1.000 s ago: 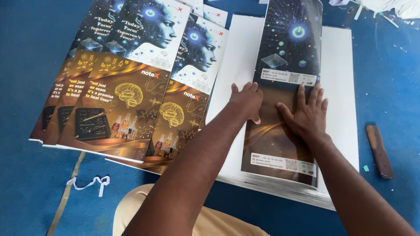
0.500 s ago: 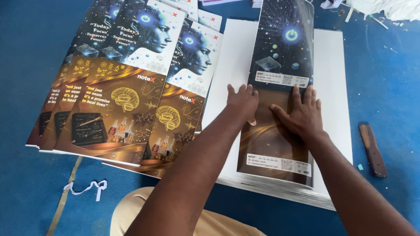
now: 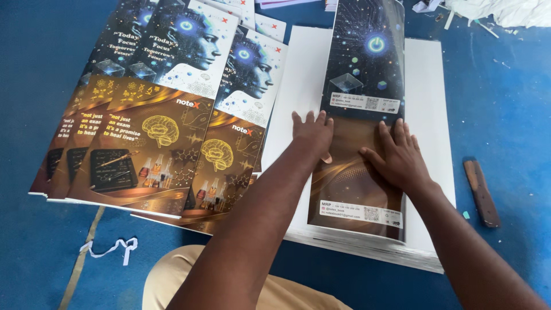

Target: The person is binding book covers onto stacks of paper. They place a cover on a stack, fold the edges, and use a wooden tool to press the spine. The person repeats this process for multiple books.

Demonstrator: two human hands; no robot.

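Both the left hand and right hand lie flat, fingers spread and gripping nothing, on the folded cover sheet, whose long axis runs twelve to six atop the white paper stack.

Two hands pressed one folded glossy cover at the centre—left hand, right hand. One white paper stack lay beneath. At nine o'clock, about five fanned printed covers; at three o'clock—one wooden stick.
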